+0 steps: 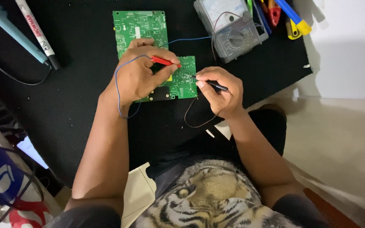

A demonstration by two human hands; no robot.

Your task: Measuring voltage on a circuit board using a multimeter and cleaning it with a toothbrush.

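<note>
At the far left, on the black mat [72, 105] that covers the floor, a light blue soldering tool [11, 31] lies slanted, and just beside it a white marker [36, 33] with a black cap end, both pointing down toward the right. A thin black cable [9, 75] curls away from them toward the left edge. Lower left, blue and white gear with red markings and dark cords shows only in part.

In the middle lies the green circuit board [140, 29], flat on the mat, its lower half partly covered by the left hand [138, 76]. That hand is closed around a red probe [164, 61], pinched between thumb and fingers, the tip pointing right onto the board's lower part. A blue wire [117, 80] loops from the probe round the wrist and runs up toward the meter.

Just to the right, the right hand [220, 90] is clamped on a black probe [214, 85], held like a pen, its tip meeting the board near the red probe's tip. A dark wire [197, 122] hangs in a loop below this hand. The two hands are near each other but not touching.

Further right and above sits a grey analogue multimeter [233, 29] with a round dial, tilted on the mat. Beside it, at the mat's corner, lie tools with red, blue and yellow handles [294, 19]. Beyond is pale floor [343, 126].
</note>
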